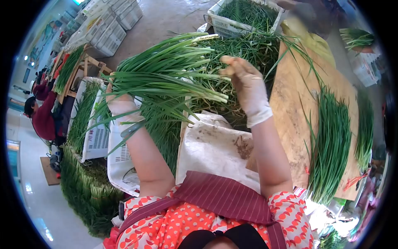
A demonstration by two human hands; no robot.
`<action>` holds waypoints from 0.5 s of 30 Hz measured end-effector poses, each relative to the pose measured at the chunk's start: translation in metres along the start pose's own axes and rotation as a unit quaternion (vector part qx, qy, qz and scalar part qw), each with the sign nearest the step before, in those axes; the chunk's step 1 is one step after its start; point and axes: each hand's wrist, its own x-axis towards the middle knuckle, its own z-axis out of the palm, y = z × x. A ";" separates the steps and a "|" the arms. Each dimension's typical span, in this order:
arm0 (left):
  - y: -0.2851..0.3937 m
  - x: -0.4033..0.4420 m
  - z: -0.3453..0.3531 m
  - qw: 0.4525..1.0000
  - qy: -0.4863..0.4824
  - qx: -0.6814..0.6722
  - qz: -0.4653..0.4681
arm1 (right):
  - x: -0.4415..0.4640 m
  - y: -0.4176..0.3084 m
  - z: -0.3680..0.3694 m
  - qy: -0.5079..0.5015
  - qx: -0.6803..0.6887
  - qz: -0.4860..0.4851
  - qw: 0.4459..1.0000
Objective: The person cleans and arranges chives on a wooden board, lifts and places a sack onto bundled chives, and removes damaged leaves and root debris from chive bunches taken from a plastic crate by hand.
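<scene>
A loose bunch of garlic chives (166, 68) is gripped at its leafy left end by my left hand (122, 104), which wears a thin white glove; leaves hide most of its fingers. The pale stem ends fan out to the right. Just past those ends is my right hand (248, 85), also gloved, raised and apart from the bunch. Its fingers are curled together at the tips, and I cannot make out whether anything small is between them. Below the hands lies a heap of loose chives and trimmings (219, 87), beside a stained white sheet (215, 143).
A wooden board (290, 108) at right carries a long chive bundle (330, 145). White crates stand at left (97, 139) and at the top (224, 27); others are stacked (110, 35) at upper left. Co-workers (44, 116) are at far left and upper right.
</scene>
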 end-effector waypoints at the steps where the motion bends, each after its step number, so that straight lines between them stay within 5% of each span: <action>1: 0.000 0.000 0.001 1.000 0.005 0.002 0.023 | -0.001 -0.001 -0.010 0.027 0.027 -0.025 0.999; 3: 0.004 0.032 -0.030 0.994 -0.081 0.068 0.029 | 0.005 0.003 -0.043 0.051 0.026 -0.064 0.996; 5: 0.009 0.067 -0.073 0.976 -0.167 0.134 0.036 | 0.007 0.005 -0.072 0.164 -0.201 -0.050 0.964; 6: 0.009 0.083 -0.092 0.982 -0.185 0.035 -0.012 | 0.013 0.011 -0.082 0.216 -0.337 -0.074 0.913; 8: 0.001 0.081 -0.079 0.972 -0.218 -0.074 -0.056 | -0.008 -0.010 -0.039 0.130 -0.428 -0.152 0.881; 9: -0.005 0.049 -0.054 0.977 -0.191 0.089 0.020 | -0.018 -0.015 -0.020 0.072 -0.457 -0.204 0.863; 11: -0.009 0.035 -0.040 0.971 -0.159 0.165 0.074 | -0.021 -0.005 0.001 -0.074 -0.484 -0.255 0.834; 13: -0.014 0.028 -0.029 0.987 -0.155 0.049 0.010 | -0.026 0.002 0.022 -0.072 -0.571 -0.288 0.765; 15: -0.009 0.003 -0.009 0.987 -0.161 0.007 -0.022 | -0.029 -0.002 0.036 -0.056 -0.452 -0.012 0.890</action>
